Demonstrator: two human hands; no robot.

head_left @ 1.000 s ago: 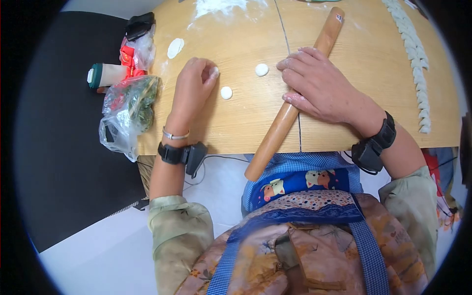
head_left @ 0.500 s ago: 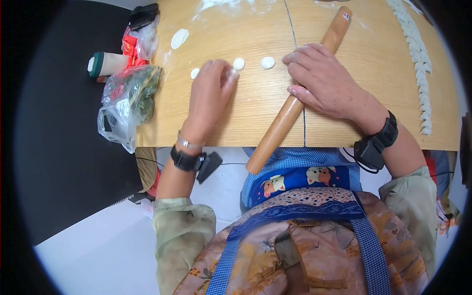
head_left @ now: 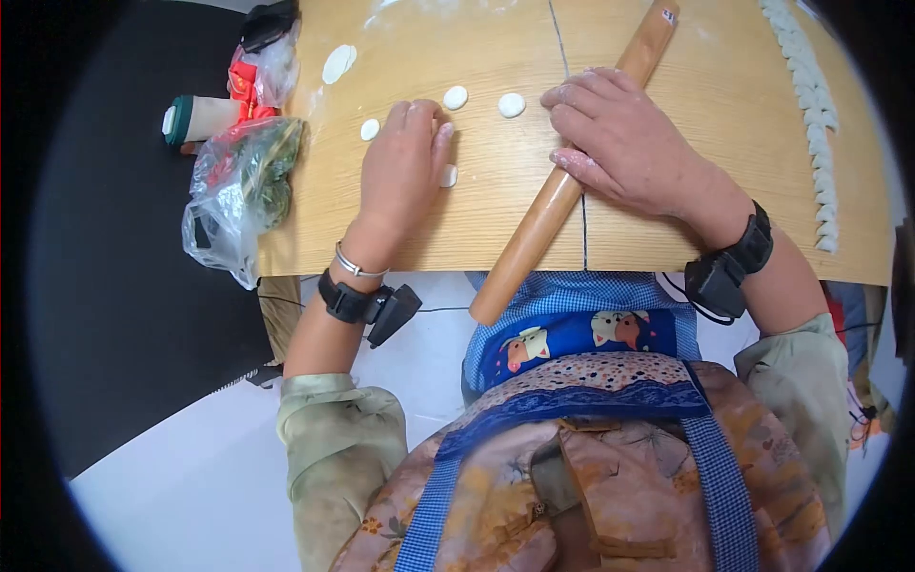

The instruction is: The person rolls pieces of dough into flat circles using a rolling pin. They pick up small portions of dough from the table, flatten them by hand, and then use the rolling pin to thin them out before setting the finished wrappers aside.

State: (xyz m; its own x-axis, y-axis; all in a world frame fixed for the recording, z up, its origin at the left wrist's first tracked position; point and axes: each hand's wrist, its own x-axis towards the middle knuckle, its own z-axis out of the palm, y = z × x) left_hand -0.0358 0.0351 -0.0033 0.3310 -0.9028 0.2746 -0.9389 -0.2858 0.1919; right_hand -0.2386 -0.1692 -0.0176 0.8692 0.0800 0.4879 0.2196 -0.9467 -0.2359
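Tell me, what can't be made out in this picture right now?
All in the head view:
- Whether the left hand holds anything: its back hides the palm.
- The full outline of the dough disc beside it: partly covered by that hand.
- The rolling pin's middle: under the right hand.
- Any writing on its label: too small.

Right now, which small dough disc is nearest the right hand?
The rightmost small dough disc, lying just left of the right hand's fingertips. The other three in view lie farther left, closer to the left hand.
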